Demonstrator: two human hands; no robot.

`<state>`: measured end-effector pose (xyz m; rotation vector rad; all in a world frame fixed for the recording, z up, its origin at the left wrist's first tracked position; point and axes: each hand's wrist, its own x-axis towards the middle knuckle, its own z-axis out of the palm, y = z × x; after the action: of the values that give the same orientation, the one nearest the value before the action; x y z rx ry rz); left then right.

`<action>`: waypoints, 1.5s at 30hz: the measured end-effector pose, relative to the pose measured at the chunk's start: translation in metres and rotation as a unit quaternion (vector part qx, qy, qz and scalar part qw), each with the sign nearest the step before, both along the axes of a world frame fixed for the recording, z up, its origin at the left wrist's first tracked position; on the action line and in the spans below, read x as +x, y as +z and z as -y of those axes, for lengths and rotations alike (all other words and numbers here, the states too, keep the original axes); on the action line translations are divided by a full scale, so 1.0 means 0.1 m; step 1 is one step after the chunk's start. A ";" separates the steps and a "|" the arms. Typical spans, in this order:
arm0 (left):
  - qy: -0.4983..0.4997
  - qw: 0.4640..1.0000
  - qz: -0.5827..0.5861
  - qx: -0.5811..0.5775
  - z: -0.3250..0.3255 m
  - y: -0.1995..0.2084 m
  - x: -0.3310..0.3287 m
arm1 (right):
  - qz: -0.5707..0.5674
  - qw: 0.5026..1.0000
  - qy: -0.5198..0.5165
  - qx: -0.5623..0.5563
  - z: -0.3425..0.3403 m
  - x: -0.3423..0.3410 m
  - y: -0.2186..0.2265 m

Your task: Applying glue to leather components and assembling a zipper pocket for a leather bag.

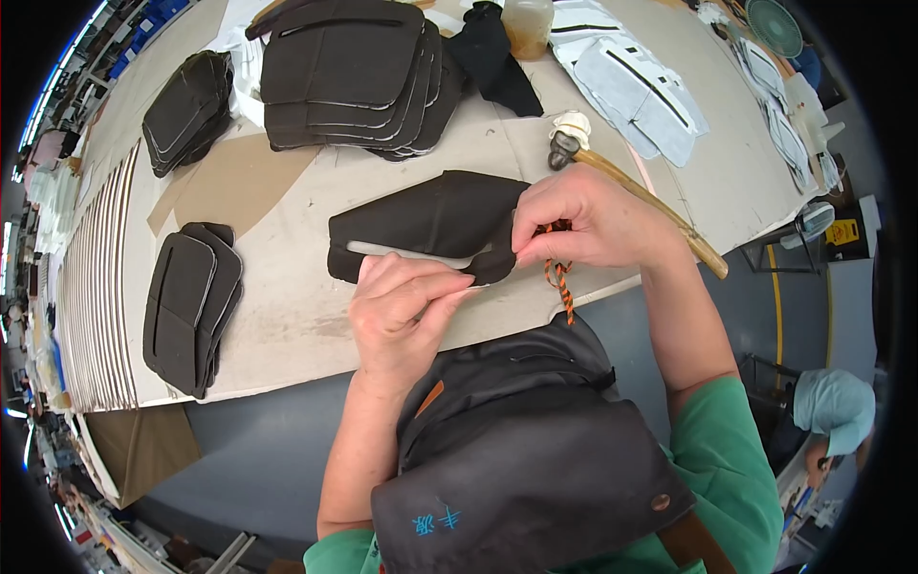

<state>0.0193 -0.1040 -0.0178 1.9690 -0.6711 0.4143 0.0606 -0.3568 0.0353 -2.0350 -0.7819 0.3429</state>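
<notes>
Where the two hands meet at the near edge of the worktable (287, 335), one dark folded fabric piece (421, 220) lies flat, its long body stretching away to the left of both hands and its right end caught between them. Left hand (402, 306): fingers drawn together and curled, their tips pressed against the near edge of the piece beside a pale strip (406, 253) running along its lower side; whether it grips the strip itself cannot be told. Right hand (583, 220): fingers bunched and pinching the right end of the piece, where a dark strap loop curls downward; it lies just right of and slightly beyond the left hand, the two nearly touching. Orange-and-black braided cord (559, 282): hangs from under the right hand, past the table edge. Hammer (631, 191): wooden handle, pale-wrapped head, lying diagonally on the table just behind the right hand, its handle running under the wrist side. Stack of large dark cut panels (354, 77): far side of the table, well apart from the hands. Smaller dark stack (186, 110): far left. Another dark stack (191, 301): near left, well apart from the left hand. Tan paper pattern (239, 177): flat between these stacks. Pale grey cut pieces (641, 86): far right. Dark apron (526, 459): worn over a green shirt, below the table edge.
</notes>
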 end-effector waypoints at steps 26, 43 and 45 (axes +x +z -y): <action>0.077 0.996 -0.041 -0.034 0.05 0.18 -0.10 | 0.068 0.995 -0.051 0.057 -0.27 -0.26 0.21; 0.087 0.995 0.026 -0.036 0.00 0.40 -0.03 | -0.146 0.969 -0.128 0.155 -0.49 -0.28 0.03; 0.087 0.995 0.014 -0.042 -0.02 0.34 -0.09 | -0.160 0.954 -0.144 0.208 -0.54 -0.30 -0.07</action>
<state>0.0102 -0.1016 0.0157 1.9522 -0.4930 0.5673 0.0311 -0.3029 0.0280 -1.6108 -0.3157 0.3021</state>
